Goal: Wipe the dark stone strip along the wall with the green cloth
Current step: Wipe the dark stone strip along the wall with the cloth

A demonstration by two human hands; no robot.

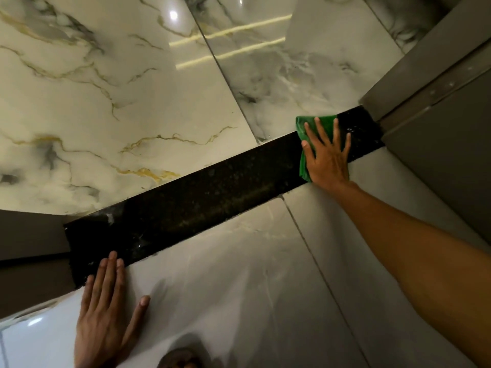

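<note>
A dark speckled stone strip (202,200) runs diagonally from lower left to upper right between glossy marble tiles. Near its right end lies the green cloth (322,126), pressed flat onto the strip by my right hand (328,158), whose fingers are spread over the cloth and hide most of it. My left hand (106,309) rests flat on the pale tile at the strip's left end, fingertips just touching the dark stone, holding nothing. Pale specks and smears show on the strip near both ends.
Grey-brown door frames bound the strip at the right (430,83) and at the left (29,248). White marble tiles with gold veins (106,102) lie beyond the strip, plain pale tiles (252,288) on my side. A foot (180,358) shows at the bottom edge.
</note>
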